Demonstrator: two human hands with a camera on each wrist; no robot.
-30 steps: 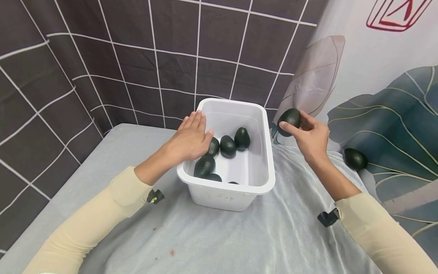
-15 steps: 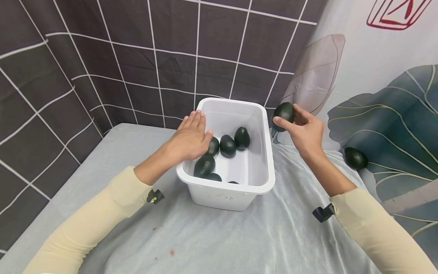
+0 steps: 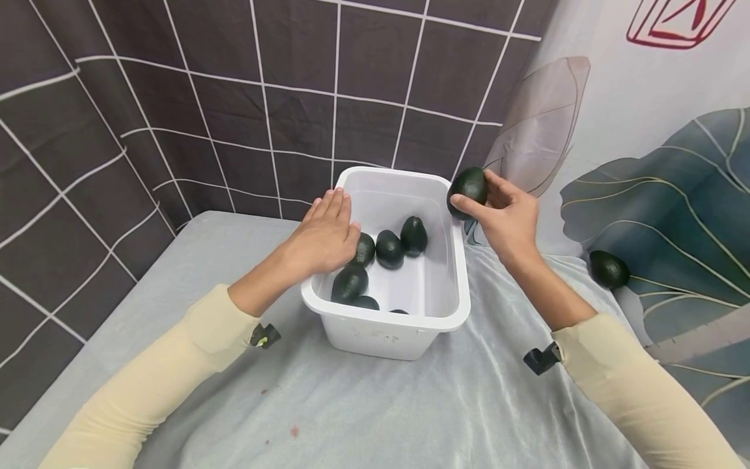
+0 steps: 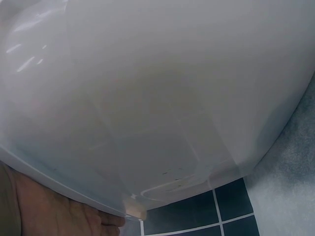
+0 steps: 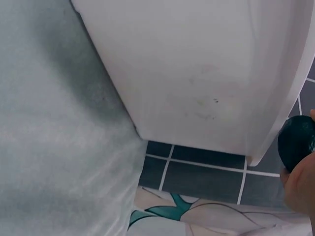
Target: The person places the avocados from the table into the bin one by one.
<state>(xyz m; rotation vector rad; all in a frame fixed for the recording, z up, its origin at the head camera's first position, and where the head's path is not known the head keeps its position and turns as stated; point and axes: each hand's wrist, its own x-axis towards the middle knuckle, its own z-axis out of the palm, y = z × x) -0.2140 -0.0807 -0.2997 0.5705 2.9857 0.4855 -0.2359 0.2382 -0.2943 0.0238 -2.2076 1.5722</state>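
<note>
A white plastic tub [image 3: 381,319] stands in the middle of the head view, with several dark green avocados [image 3: 390,249] lying in it. My left hand [image 3: 328,238] rests flat on the tub's left rim, fingers straight. In the left wrist view that hand [image 4: 59,211] lies along the rim beside the tub's outer wall [image 4: 162,98]. My right hand [image 3: 508,218] grips an avocado [image 3: 468,193] between thumb and fingers, overlapping the tub's right back rim in the head view. The right wrist view has the held avocado [image 5: 297,142] at its right edge, beside the tub's rim.
Another avocado [image 3: 609,270] lies at the right, by the leaf-patterned cloth [image 3: 674,195]. Grey fabric [image 3: 234,404] covers the surface under the tub. A dark, white-lined grid curtain [image 3: 299,85] hangs close behind the tub.
My right hand has carried the avocado leftward and slightly up, from right of the tub to its rim. The left hand has stayed in place on the rim.
</note>
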